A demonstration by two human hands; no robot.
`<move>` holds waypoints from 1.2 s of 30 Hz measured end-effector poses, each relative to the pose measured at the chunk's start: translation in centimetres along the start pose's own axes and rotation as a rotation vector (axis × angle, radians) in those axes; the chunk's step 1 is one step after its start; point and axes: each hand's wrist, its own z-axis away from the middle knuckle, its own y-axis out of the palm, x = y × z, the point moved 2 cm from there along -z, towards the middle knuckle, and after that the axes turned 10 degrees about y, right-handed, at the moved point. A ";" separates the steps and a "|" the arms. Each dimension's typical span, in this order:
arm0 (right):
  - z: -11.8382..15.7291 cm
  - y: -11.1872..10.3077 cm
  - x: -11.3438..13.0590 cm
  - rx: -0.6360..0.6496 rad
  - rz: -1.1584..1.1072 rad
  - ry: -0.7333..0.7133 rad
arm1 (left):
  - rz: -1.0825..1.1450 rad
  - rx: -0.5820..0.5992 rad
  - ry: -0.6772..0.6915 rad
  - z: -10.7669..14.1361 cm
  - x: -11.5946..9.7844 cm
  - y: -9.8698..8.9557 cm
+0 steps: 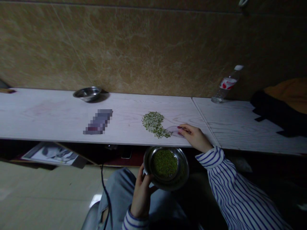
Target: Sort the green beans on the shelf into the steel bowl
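Note:
My left hand point(142, 190) grips the rim of a metal bowl point(183, 179) below the table's front edge. Green beans point(165, 163) cover the bowl's bottom. On the table, my right hand point(192, 135) pinches a thin, see-through purplish piece point(174, 130), whose left end touches the edge of a spread pile. That pile point(153, 123) mixes green beans with white grains, and a narrow tail of it runs toward my right hand.
A second metal bowl point(87, 94) stands near the wall, behind a blurred flat object point(98, 123). A plastic bottle point(225, 85) and dark and orange cloth point(285, 102) are at the right. Papers point(52, 153) lie on the shelf below the white table point(43, 118).

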 end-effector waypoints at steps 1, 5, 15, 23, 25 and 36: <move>0.2 -0.1 0.1 0.008 -0.002 0.004 | 0.007 0.001 -0.006 0.0 0.0 0.0; 0.5 -0.5 -0.2 0.007 -0.025 0.017 | 0.023 -0.007 -0.016 0.0 -0.2 0.2; -0.5 -1.5 -2.5 -0.116 -0.084 0.071 | 0.013 0.011 -0.016 0.0 -0.2 0.3; -0.3 -1.4 -2.6 -0.073 -0.084 0.078 | 0.007 -0.008 -0.026 0.2 -0.4 0.4; -0.1 -1.6 -2.6 -0.057 -0.104 0.080 | 0.013 -0.008 -0.025 0.2 -0.4 0.4; 0.9 -2.1 -1.8 -0.024 -0.116 0.105 | 0.036 0.015 -0.033 0.3 -0.3 0.8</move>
